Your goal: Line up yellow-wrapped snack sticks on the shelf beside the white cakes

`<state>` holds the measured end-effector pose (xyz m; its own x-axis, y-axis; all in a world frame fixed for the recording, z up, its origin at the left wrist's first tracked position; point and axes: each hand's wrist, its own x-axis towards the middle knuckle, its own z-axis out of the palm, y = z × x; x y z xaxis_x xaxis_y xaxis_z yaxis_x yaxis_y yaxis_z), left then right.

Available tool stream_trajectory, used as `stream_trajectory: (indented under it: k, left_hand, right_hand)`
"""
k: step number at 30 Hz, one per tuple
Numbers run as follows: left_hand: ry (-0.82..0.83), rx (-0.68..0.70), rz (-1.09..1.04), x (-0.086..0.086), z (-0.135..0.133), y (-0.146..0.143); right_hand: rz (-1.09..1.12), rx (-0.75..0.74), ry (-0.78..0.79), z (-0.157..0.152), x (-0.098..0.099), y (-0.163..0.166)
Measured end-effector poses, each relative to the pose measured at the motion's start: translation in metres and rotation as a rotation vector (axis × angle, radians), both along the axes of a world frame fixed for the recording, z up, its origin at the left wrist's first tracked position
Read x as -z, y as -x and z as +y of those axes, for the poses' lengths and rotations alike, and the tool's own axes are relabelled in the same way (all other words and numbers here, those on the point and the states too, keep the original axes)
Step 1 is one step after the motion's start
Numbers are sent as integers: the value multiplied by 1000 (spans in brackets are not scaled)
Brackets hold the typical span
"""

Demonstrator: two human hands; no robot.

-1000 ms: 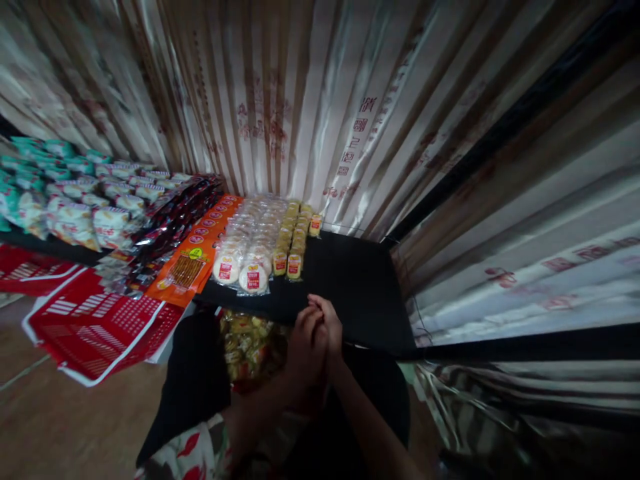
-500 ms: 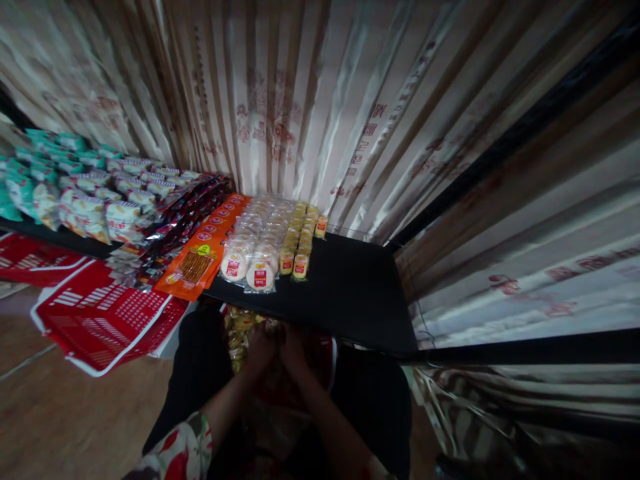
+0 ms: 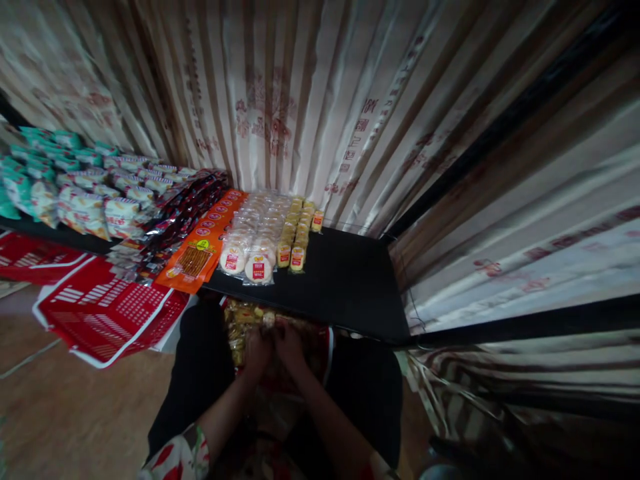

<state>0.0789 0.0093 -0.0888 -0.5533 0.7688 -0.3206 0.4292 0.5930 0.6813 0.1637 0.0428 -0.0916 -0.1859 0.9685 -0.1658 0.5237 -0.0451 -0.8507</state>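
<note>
Both hands, left hand [image 3: 257, 352] and right hand [image 3: 289, 345], were down in the red basket [image 3: 327, 347] of yellow snack packs [image 3: 243, 323] just below the near edge of the black shelf [image 3: 345, 283], looked like mid-grab, though I couldn't tell if either had closed on one, so lifting a pack cleanly seemed next.

The table top [image 3: 345, 280] is black. On it lie orange packets [image 3: 193, 261] with red round marks, white round cakes [image 3: 246, 257] with red labels, and small yellow packets [image 3: 294, 248] with red labels. Further left are dark red packets [image 3: 173, 217], then white and yellow bags [image 3: 87, 207], then teal bags [image 3: 45, 143]. The baskets [image 3: 107, 310] are red with white rims. The curtain [image 3: 310, 100] has cream and brown stripes with red printed signs. The sleeve [image 3: 180, 457] is white with red flowers. The floor [image 3: 60, 413] is brown.
</note>
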Motion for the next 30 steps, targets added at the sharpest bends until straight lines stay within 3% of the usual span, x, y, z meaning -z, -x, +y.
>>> stream_trajectory:
  k: [4, 9, 13, 17, 24, 30]
  left_hand:
    - [-22, -11, -45, -8, -19, -1]
    - [-195, -19, -154, -22, -37, -1]
    - [-354, 10, -93, -41, -38, -6]
    - [-465, 41, -68, -59, -28, -16]
    - [-533, 194, -138, -86, 0, -35]
    - [-498, 183, -273, -87, 29, -56]
  right_hand:
    - [96, 8, -9, -14, -14, -5]
    - [282, 87, 68, -24, -33, -13]
    - [455, 114, 141, -24, -54, -18]
    - [613, 78, 123, -19, -75, -27]
    - [687, 184, 59, 0, -95, -56]
    - [773, 272, 103, 20, -101, -81]
